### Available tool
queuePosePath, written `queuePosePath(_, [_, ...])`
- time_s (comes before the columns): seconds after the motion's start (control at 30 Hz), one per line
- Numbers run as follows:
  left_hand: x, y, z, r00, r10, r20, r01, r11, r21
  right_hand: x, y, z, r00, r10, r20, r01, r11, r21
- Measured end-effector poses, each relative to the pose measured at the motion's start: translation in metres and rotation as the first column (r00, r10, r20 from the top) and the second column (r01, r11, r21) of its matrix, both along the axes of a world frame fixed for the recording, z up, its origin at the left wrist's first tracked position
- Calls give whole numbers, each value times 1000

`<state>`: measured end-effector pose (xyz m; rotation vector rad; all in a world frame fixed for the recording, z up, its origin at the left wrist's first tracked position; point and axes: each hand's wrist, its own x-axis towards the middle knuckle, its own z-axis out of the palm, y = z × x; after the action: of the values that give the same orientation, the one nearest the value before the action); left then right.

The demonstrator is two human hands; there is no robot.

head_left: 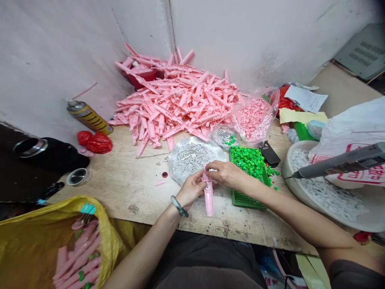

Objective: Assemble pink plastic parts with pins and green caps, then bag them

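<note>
A pink plastic shell part (208,200) hangs lengthwise between my hands, its long end pointing toward me. My left hand (192,189), a bangle on its wrist, grips the shell's upper part from the left. My right hand (224,173) is closed at the shell's top end, fingertips pressed together on it; any small piece between them is hidden. Just behind my hands lies a round foil-like tray (176,160) with metal pins and small whitish pieces. To the right stands a green basket (245,199) heaped with small green plastic parts (249,160).
A big pile of pink shells (180,100) leans against the wall. On the right are a white basin (290,160) of whitish pieces and an electric screwdriver (345,160) above it. A yellow sack (105,224) with pink pieces is at left, near a spray can (90,116).
</note>
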<state>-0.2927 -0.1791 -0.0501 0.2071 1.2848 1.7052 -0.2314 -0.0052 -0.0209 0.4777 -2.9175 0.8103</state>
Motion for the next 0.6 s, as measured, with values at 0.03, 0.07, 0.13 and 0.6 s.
queuePosePath(0.03, [0, 0, -1, 1000, -1, -5, 1, 1000, 3, -1, -1, 0, 1000, 1, 4, -1, 1000, 7])
queuePosePath(0.07, [0, 1, -2, 1000, 0, -9, 0, 1000, 3, -2, -2, 1, 1000, -1, 7, 0, 1000, 16])
queuePosePath(0.13, [0, 0, -3, 1000, 11, -19, -11, 1000, -6, -6, -2, 4, 1000, -7, -1, 7, 999, 41])
queuePosePath(0.6, [-16, -6, 15, 978, 140, 155, -130, 989, -68, -109, 4, 11, 952, -276, -130, 297, 937, 182])
